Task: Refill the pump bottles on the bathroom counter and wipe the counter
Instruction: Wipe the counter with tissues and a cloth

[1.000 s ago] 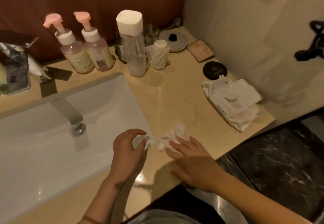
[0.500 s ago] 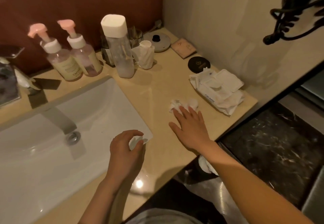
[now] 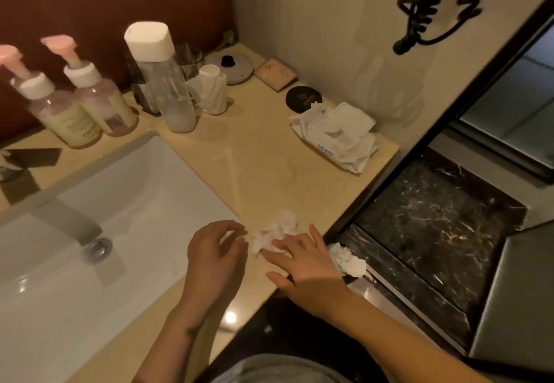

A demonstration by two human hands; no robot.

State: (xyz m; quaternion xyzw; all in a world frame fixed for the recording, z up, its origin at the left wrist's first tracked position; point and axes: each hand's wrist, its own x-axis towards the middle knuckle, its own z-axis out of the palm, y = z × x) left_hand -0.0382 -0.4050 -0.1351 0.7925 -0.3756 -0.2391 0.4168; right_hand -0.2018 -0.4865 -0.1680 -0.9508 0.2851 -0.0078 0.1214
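Presses right hand, fingers straight and released, on crumpled tissue near desk front edge; holds left hand just beside it at sink corner, fingers curled, cannot tell whether grasping anything; finds pump bottles upright along back edge.

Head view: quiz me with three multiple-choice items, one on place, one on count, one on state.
1. The right hand presses its fingers on: A the white sink; B the crumpled white tissue on the beige stone counter; C the black round compact.
2. Pink-topped clear pump bottles: A one; B four; C two.
3. The tall clear bottle with white cap is: A upright, capped; B lying down; C uncapped.
B: straight fingers lie on the tissue. C: two stand side by side. A: the cap sits on top.
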